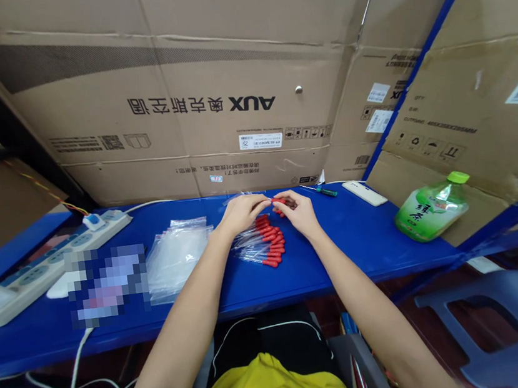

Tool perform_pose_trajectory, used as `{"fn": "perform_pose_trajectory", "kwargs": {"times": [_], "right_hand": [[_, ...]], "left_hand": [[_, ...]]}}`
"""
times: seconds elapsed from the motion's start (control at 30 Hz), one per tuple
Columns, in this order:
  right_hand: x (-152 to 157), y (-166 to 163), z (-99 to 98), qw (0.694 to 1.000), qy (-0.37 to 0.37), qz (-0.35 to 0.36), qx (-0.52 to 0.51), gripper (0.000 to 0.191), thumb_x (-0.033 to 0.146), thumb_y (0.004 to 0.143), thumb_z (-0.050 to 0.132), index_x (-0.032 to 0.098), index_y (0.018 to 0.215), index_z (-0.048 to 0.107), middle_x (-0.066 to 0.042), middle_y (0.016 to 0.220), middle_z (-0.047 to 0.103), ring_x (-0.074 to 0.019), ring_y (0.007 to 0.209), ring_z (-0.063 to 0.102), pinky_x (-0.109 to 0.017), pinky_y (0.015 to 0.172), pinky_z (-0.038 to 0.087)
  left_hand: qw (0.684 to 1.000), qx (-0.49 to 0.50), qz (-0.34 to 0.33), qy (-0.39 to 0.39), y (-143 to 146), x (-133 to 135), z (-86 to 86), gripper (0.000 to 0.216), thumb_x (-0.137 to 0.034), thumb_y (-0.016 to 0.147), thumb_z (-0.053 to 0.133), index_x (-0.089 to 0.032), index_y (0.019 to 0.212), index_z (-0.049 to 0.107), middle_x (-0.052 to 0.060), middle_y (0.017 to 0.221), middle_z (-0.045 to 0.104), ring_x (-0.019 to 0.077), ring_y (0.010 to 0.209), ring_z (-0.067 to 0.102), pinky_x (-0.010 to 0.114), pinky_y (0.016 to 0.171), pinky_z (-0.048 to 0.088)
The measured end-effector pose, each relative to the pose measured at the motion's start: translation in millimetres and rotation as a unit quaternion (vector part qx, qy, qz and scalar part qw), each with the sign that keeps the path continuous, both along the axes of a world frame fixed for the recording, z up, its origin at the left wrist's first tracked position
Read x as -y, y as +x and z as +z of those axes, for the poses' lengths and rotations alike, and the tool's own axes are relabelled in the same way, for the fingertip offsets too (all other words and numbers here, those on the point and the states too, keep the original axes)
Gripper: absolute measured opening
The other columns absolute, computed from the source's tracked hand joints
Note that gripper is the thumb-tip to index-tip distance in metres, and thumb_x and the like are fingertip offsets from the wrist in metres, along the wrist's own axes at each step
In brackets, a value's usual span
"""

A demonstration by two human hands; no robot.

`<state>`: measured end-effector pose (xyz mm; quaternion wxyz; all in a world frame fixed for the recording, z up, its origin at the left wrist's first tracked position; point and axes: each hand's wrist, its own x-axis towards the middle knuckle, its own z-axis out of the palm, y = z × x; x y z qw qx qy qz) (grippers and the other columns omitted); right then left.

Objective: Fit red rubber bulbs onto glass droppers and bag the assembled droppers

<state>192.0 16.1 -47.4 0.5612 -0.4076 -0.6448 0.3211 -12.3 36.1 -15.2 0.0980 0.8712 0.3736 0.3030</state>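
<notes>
Several cardboard panels (pixel 205 137), printed with upside-down black lettering, stand behind a smooth blue tabletop (pixel 342 259) across the middle of the frame. A white power strip (pixel 54 260) lies at the left; at the right edge of the tabletop sits a translucent green bottle (pixel 431 210) with a bright cap, above a moulded plastic stool (pixel 495 316) at lower right. Left of centre, thin clear zip bags (pixel 176 254) form a glossy, crinkled stack. Red-ended pieces (pixel 273 249) with slim, clear-looking shafts lie fanned at the centre, just below the hands. Both forearms slant up from the bottom edge. The left hand (pixel 241 212), back upward, and the right hand (pixel 302 214), fingers curled, close their fingertips on one small red piece (pixel 277 200) between them.
</notes>
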Motion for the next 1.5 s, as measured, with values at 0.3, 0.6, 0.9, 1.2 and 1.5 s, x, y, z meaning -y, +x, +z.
{"fn": "perform_pose_trajectory", "kwargs": {"times": [0.3,0.6,0.9,1.2,1.5], "right_hand": [[2,2,8.2,0.996,-0.039,0.030,-0.073,0.041,0.054,0.074,0.083,0.020,0.094,0.074,-0.002,0.071,0.075,-0.0153,0.058,0.065,-0.029,0.059,0.055],[3,1,6.4,0.993,-0.037,0.040,-0.105,0.039,0.050,0.071,0.087,0.018,0.091,0.078,-0.005,0.073,0.078,-0.0171,0.061,0.072,-0.029,0.060,0.058],[0,-2,-3.8,0.994,-0.031,0.082,-0.065,0.037,0.050,0.074,0.086,0.018,0.089,0.079,-0.005,0.076,0.078,-0.0200,0.069,0.075,-0.033,0.066,0.063],[-5,3,0.2,0.994,-0.042,0.044,-0.088,0.044,0.051,0.073,0.086,0.020,0.102,0.073,-0.002,0.075,0.076,-0.0149,0.061,0.069,-0.026,0.055,0.054],[-3,7,4.4,0.994,-0.047,0.049,-0.086,0.040,0.053,0.074,0.084,0.019,0.092,0.073,-0.005,0.075,0.077,-0.0151,0.058,0.068,-0.026,0.054,0.052]], "left_hand": [[0.996,0.038,-0.058,-0.058,-3,-7,-0.7,0.048,-0.048,0.105,0.037,-0.019,0.092,0.074,0.004,0.090,0.077,0.0194,0.081,0.066,0.027,0.078,0.043],[0.985,0.083,-0.118,-0.094,-2,-5,0.7,0.046,-0.045,0.103,0.043,-0.014,0.088,0.074,0.004,0.086,0.075,0.0175,0.078,0.063,0.026,0.075,0.043],[0.996,-0.012,-0.084,-0.028,-2,-13,-11.4,0.043,-0.045,0.105,0.042,-0.020,0.094,0.076,0.003,0.084,0.076,0.0183,0.075,0.065,0.026,0.069,0.038],[0.999,0.024,-0.038,-0.002,-3,-11,-10.1,0.043,-0.052,0.106,0.039,-0.024,0.107,0.073,0.003,0.106,0.078,0.0209,0.092,0.069,0.028,0.077,0.042],[0.995,0.026,-0.070,-0.061,-7,-15,-11.8,0.047,-0.047,0.106,0.037,-0.020,0.095,0.073,0.004,0.099,0.077,0.0202,0.089,0.067,0.028,0.081,0.043]]}}
